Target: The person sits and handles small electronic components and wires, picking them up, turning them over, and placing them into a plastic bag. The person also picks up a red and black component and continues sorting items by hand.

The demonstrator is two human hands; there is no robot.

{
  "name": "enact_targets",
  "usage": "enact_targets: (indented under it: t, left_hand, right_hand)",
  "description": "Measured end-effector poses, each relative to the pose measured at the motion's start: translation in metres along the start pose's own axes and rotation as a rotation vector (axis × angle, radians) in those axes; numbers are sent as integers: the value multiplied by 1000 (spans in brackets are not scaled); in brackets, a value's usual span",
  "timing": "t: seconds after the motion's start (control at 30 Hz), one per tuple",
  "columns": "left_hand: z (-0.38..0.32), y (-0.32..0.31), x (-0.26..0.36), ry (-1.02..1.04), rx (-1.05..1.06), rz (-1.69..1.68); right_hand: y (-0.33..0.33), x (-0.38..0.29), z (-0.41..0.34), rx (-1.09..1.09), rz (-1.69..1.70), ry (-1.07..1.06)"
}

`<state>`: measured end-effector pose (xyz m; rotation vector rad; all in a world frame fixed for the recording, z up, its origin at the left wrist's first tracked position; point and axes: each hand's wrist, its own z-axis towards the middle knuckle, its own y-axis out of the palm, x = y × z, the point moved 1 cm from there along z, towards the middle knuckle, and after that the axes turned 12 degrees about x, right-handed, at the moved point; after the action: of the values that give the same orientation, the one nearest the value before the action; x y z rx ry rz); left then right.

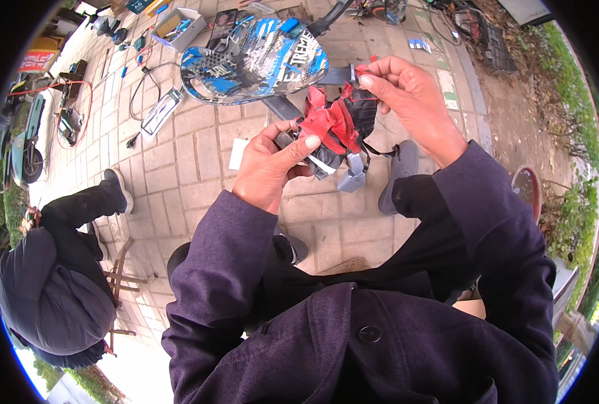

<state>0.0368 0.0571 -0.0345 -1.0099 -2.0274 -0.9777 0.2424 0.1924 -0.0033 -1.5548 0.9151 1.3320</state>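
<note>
Between my hands is a dark bundle wrapped in black material, with torn strips of red tape standing off its surface. My left hand grips its lower left end, thumb on top. My right hand pinches a scrap of red tape between thumb and fingertips at the far upper corner. From the bundle's near side a black strap or cable runs out. A grey plastic piece shows just below it; whether the two are joined is unclear.
Beyond my hands stands a blue, black and white patterned seat-like shell on a dark metal frame. A box of tools, a packaged item and cables lie on the brick paving. Another person sits at left; a scooter is beyond.
</note>
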Motion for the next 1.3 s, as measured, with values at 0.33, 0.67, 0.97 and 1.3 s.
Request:
enact_targets:
  t: [0.33,0.67,0.97,1.3]
  left_hand:
    - [1,-5,-3,8,-97,-199]
    - [1,-10,1,34,-104,-258]
    - [6,-15,4,76,-63,-180]
    - [8,-16,0,60,-6,-228]
  right_hand:
    - [11,-12,-8,-38,77,170]
    - [13,0,-9,-290,187,400]
    - [16,-4,-17,-188,201,436]
    - [17,2,-16,-140,219,425]
